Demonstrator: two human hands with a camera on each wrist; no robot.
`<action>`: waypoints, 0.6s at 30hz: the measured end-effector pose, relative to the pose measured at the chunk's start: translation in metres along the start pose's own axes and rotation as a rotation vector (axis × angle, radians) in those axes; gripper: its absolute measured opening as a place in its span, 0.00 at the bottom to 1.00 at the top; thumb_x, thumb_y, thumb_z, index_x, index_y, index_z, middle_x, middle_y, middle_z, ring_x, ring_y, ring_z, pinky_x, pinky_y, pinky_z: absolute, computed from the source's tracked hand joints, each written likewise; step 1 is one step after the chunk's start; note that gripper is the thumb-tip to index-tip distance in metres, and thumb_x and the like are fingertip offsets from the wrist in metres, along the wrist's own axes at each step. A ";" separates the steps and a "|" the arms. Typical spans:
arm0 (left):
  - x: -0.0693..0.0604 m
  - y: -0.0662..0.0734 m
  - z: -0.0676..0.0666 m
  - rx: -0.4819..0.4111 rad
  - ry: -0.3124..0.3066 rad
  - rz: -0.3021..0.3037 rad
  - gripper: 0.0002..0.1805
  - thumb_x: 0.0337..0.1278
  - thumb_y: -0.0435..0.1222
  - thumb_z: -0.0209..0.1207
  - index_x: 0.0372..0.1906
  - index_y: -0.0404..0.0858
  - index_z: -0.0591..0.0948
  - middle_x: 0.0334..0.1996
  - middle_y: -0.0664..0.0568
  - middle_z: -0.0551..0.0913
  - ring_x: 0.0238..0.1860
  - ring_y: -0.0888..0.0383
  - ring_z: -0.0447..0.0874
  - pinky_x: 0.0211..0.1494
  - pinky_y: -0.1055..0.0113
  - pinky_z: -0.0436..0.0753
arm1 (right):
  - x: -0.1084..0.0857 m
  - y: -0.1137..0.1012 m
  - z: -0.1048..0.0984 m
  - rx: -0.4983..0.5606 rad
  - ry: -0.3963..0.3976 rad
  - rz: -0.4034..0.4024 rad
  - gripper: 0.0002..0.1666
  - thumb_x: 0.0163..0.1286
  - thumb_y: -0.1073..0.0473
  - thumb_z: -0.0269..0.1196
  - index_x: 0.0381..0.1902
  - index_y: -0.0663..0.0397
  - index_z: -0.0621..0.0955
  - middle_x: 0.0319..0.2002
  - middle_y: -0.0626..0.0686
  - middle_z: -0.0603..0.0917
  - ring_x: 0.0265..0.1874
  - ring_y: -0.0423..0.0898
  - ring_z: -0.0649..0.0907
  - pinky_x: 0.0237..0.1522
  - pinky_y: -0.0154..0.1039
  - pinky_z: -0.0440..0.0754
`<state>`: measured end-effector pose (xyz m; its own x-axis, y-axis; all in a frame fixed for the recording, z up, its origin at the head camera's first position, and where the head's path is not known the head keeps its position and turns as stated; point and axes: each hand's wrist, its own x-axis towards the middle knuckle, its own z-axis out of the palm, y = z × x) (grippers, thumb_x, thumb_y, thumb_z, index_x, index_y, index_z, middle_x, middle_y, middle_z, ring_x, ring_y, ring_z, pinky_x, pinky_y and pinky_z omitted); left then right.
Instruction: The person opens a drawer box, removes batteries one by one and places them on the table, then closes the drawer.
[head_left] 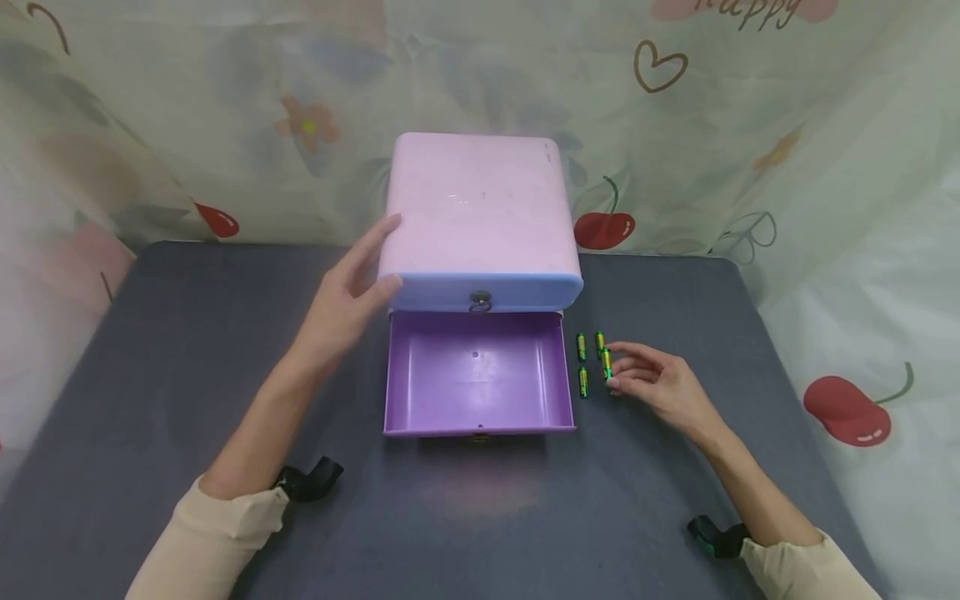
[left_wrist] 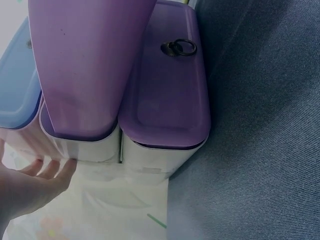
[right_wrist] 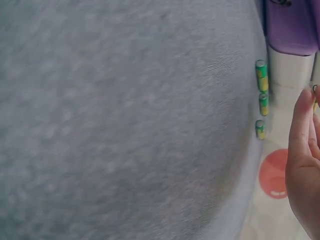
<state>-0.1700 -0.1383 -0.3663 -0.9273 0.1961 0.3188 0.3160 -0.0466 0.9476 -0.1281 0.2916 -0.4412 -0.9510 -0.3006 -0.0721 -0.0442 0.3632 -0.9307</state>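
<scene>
My right hand (head_left: 656, 385) pinches a small green and yellow battery (head_left: 607, 363) between thumb and fingertips, above the table. Three similar batteries (head_left: 582, 382) lie beside the cabinet's right side, and they show again as green and yellow batteries (right_wrist: 262, 76) in the right wrist view. A pink drawer cabinet (head_left: 480, 204) stands at the back of the table with its purple drawer (head_left: 480, 375) pulled out, nothing visible inside. Against the cabinet's left side rests my left hand (head_left: 341, 304), fingers extended; the left wrist view shows its fingertips at the cabinet wall.
Above the pulled-out drawer is a closed blue drawer (head_left: 431, 292) with a ring pull. Below it, a closed purple drawer (left_wrist: 167, 95) also carries a ring. The dark grey table (head_left: 480, 533) meets a patterned curtain (head_left: 480, 67) behind.
</scene>
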 end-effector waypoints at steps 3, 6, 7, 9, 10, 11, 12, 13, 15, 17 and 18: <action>0.001 0.001 0.000 -0.007 -0.004 0.003 0.33 0.66 0.27 0.56 0.75 0.42 0.65 0.75 0.52 0.62 0.76 0.58 0.55 0.77 0.57 0.56 | 0.000 0.004 -0.001 -0.004 -0.012 0.015 0.29 0.68 0.66 0.65 0.65 0.67 0.73 0.44 0.67 0.83 0.38 0.43 0.88 0.42 0.45 0.86; 0.001 0.001 0.000 -0.013 -0.005 -0.001 0.33 0.66 0.26 0.56 0.75 0.42 0.65 0.75 0.52 0.62 0.76 0.57 0.55 0.77 0.57 0.56 | -0.001 0.008 -0.002 -0.006 -0.028 0.030 0.28 0.68 0.67 0.65 0.65 0.67 0.73 0.44 0.67 0.82 0.39 0.43 0.88 0.42 0.43 0.86; 0.001 0.001 0.000 -0.015 -0.006 -0.005 0.33 0.66 0.27 0.56 0.75 0.42 0.65 0.75 0.52 0.62 0.76 0.57 0.55 0.77 0.57 0.56 | -0.001 0.009 -0.002 -0.007 -0.031 0.036 0.28 0.68 0.67 0.65 0.65 0.67 0.73 0.44 0.67 0.83 0.39 0.43 0.88 0.42 0.42 0.86; 0.001 0.001 0.000 -0.015 -0.005 -0.011 0.33 0.67 0.27 0.56 0.75 0.42 0.65 0.75 0.53 0.62 0.76 0.58 0.55 0.77 0.55 0.56 | -0.001 0.012 -0.003 -0.019 -0.038 0.049 0.28 0.68 0.67 0.65 0.65 0.66 0.73 0.44 0.66 0.83 0.39 0.43 0.88 0.42 0.40 0.86; 0.000 0.000 0.000 -0.015 -0.005 -0.013 0.33 0.67 0.27 0.56 0.75 0.42 0.65 0.75 0.53 0.62 0.76 0.58 0.55 0.77 0.54 0.56 | -0.001 0.014 -0.003 -0.025 -0.042 0.055 0.28 0.68 0.66 0.65 0.65 0.66 0.73 0.44 0.66 0.83 0.39 0.42 0.88 0.42 0.40 0.86; 0.000 0.000 0.000 -0.014 -0.005 -0.014 0.33 0.67 0.27 0.56 0.75 0.43 0.65 0.75 0.53 0.62 0.76 0.58 0.55 0.77 0.54 0.55 | 0.000 0.015 -0.003 -0.030 -0.044 0.060 0.28 0.68 0.66 0.65 0.65 0.66 0.73 0.44 0.66 0.83 0.39 0.42 0.88 0.42 0.39 0.86; 0.000 0.000 0.000 -0.015 -0.006 -0.014 0.33 0.67 0.27 0.56 0.75 0.43 0.65 0.75 0.53 0.62 0.76 0.58 0.55 0.77 0.53 0.55 | 0.000 0.016 -0.003 -0.033 -0.045 0.064 0.28 0.68 0.66 0.65 0.65 0.66 0.74 0.44 0.66 0.84 0.39 0.43 0.88 0.42 0.39 0.86; 0.000 0.000 0.000 -0.014 -0.005 -0.014 0.33 0.67 0.27 0.56 0.75 0.43 0.65 0.75 0.53 0.62 0.76 0.58 0.55 0.77 0.54 0.55 | 0.000 0.017 -0.003 -0.037 -0.046 0.068 0.28 0.68 0.66 0.66 0.65 0.66 0.74 0.44 0.65 0.84 0.39 0.43 0.88 0.42 0.38 0.86; 0.000 0.000 0.000 -0.010 -0.004 -0.013 0.33 0.67 0.27 0.56 0.75 0.43 0.66 0.75 0.53 0.62 0.76 0.59 0.55 0.77 0.55 0.55 | 0.000 0.019 -0.003 -0.048 -0.049 0.071 0.28 0.68 0.66 0.66 0.64 0.65 0.74 0.43 0.65 0.84 0.39 0.43 0.88 0.41 0.38 0.86; 0.000 0.000 0.000 -0.004 -0.002 -0.013 0.33 0.66 0.27 0.57 0.75 0.43 0.66 0.75 0.54 0.62 0.76 0.59 0.55 0.77 0.56 0.55 | 0.000 0.020 -0.003 -0.065 -0.049 0.075 0.28 0.68 0.66 0.66 0.64 0.65 0.74 0.43 0.64 0.85 0.39 0.42 0.88 0.41 0.38 0.86; 0.000 0.000 -0.001 -0.002 -0.002 -0.015 0.33 0.66 0.27 0.57 0.75 0.43 0.66 0.75 0.54 0.62 0.76 0.59 0.54 0.77 0.56 0.55 | 0.000 0.021 -0.003 -0.076 -0.047 0.077 0.28 0.68 0.66 0.66 0.64 0.65 0.74 0.42 0.63 0.85 0.38 0.42 0.88 0.40 0.38 0.86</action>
<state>-0.1701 -0.1389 -0.3667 -0.9314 0.1986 0.3050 0.3020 -0.0460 0.9522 -0.1303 0.3019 -0.4596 -0.9371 -0.3101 -0.1605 0.0031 0.4521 -0.8919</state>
